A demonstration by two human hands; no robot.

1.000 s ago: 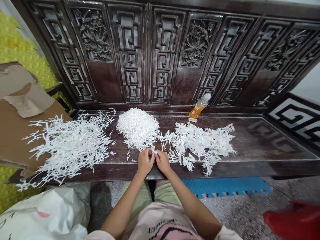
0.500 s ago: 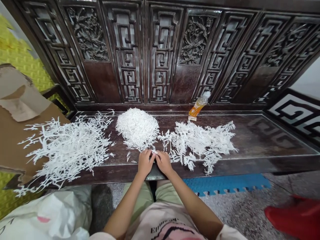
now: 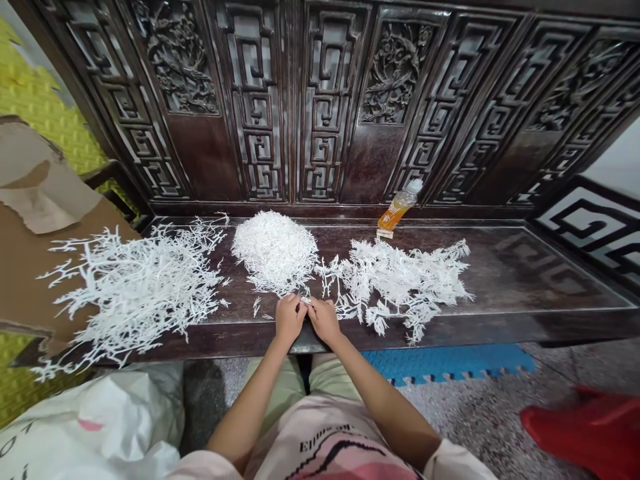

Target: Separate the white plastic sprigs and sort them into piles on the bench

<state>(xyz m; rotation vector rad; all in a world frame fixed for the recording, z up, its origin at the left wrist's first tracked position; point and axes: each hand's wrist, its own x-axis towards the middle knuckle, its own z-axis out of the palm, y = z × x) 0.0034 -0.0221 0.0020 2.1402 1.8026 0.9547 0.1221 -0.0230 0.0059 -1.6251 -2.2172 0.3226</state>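
My left hand (image 3: 289,318) and my right hand (image 3: 324,319) meet at the front edge of a dark carved wooden bench (image 3: 525,280). Both are closed in a pinch on a small white plastic piece (image 3: 305,302) between them. Just beyond my fingers lies a dense heap of small white pieces (image 3: 275,252). A pile of white branched plastic frames (image 3: 400,281) spreads to the right of my hands. A wider pile of bare white branched frames (image 3: 135,290) lies to the left.
An orange drink bottle (image 3: 399,211) leans against the bench back. Torn cardboard (image 3: 35,220) sits at far left, a white bag (image 3: 95,427) at lower left. Blue foam mat (image 3: 450,363) and a red object (image 3: 590,430) lie on the floor to the right.
My hands have stayed together on the white piece, with only small finger movements. The view shifted slightly.
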